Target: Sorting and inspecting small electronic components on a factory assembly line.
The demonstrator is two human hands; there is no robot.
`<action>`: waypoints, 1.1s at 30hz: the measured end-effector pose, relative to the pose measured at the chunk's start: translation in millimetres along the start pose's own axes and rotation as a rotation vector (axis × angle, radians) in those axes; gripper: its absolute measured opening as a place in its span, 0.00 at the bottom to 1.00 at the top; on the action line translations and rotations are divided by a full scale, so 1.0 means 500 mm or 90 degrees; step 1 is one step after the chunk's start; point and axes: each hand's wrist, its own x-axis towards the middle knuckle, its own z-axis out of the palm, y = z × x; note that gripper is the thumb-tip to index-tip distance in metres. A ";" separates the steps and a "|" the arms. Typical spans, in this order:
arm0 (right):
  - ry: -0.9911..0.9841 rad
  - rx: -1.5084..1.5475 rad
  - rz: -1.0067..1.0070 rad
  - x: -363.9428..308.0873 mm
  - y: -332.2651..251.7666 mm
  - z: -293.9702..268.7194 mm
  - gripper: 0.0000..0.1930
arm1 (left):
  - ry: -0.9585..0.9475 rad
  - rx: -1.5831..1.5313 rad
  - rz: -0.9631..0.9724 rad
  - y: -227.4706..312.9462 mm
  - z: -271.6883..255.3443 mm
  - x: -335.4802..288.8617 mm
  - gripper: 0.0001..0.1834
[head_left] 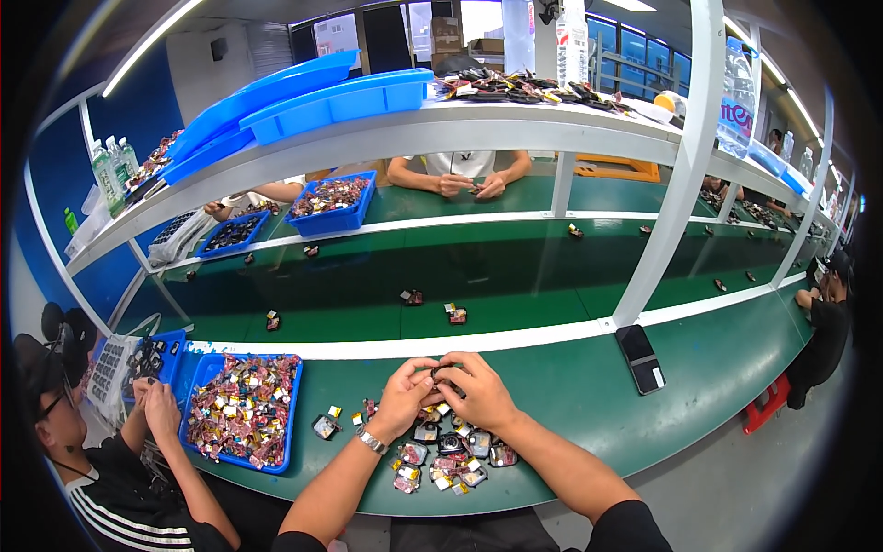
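Over the near edge of the green bench, my left hand (405,397) and my right hand (475,394) meet with fingertips closed around a small black casing (436,375). My fingers cover most of it, so its details are hidden. Just below my hands lies a pile of small electronic units (450,443), dark-rimmed casings with red boards and yellow-and-white tabs. A loose unit (326,426) rests left of my left forearm. Farther left, a blue tray (297,405) is heaped with red circuit boards (241,409) bearing yellow-and-white tabs.
A foldable phone (639,359) lies right of my hands, beside a white post (671,175). Past a white rail, a few units (456,314) sit on the green strip. A co-worker (110,460) sits close at left; another's hands (474,184) work opposite. Blue trays (340,97) top the shelf.
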 end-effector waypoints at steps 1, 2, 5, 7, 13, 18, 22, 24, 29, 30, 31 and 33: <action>0.000 -0.001 0.001 -0.001 0.002 -0.001 0.10 | 0.000 -0.004 -0.003 -0.001 0.000 0.000 0.15; -0.005 -0.008 -0.004 -0.003 0.005 -0.002 0.10 | -0.001 -0.005 -0.004 -0.001 0.002 0.000 0.15; -0.002 -0.026 -0.007 -0.005 0.007 0.000 0.10 | 0.002 -0.013 -0.008 0.000 0.008 0.001 0.14; 0.006 -0.036 -0.007 -0.006 0.006 0.002 0.09 | -0.001 -0.010 -0.004 0.000 0.009 0.002 0.14; 0.029 -0.049 0.007 -0.012 0.004 0.014 0.07 | 0.008 -0.002 -0.008 0.000 0.012 -0.001 0.13; 0.057 -0.007 0.042 -0.013 0.013 0.014 0.06 | 0.013 -0.003 -0.007 -0.010 0.007 0.004 0.14; 0.074 -0.005 0.056 -0.004 0.025 0.011 0.05 | 0.013 0.047 -0.014 -0.012 0.005 0.006 0.16; 0.011 0.182 0.232 0.014 0.035 0.006 0.05 | 0.022 0.052 -0.014 -0.007 0.003 0.003 0.17; 0.227 0.043 0.419 0.091 0.255 -0.041 0.05 | 0.083 0.165 0.153 -0.010 -0.022 0.018 0.19; 0.244 0.003 0.476 0.100 0.285 -0.053 0.06 | 0.092 0.200 0.159 -0.009 -0.033 0.018 0.18; 0.233 -0.090 0.511 0.097 0.323 -0.072 0.07 | 0.104 0.212 0.161 -0.010 -0.030 0.019 0.16; 0.207 -0.218 0.493 0.082 0.381 -0.088 0.07 | 0.105 0.236 0.188 -0.011 -0.024 0.022 0.15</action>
